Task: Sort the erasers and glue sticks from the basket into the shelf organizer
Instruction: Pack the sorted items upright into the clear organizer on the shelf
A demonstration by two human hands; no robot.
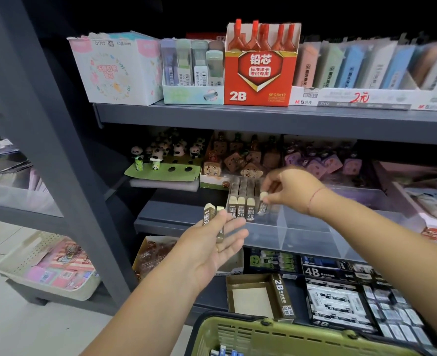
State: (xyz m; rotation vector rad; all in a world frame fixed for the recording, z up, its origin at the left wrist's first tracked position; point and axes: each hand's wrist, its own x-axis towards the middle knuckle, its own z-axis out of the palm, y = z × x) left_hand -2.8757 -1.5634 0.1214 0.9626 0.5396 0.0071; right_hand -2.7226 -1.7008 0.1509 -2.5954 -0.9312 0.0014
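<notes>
Slotting a 2B eraser (263,205) into the clear shelf organizer (302,227), my right hand (289,188) pinches it by its bare white tip.
Two more erasers (209,214) lie loose across the straight fingers of my left hand (212,247), held palm up just left of the organizer. Three others (240,206) stand in a row beside the one going in, and the green basket (263,335) sits below. They look like light, stiff blocks in smooth paper sleeves. I judge the sleeve may slip, so the rubbery exposed end gives the surer hold.
</notes>
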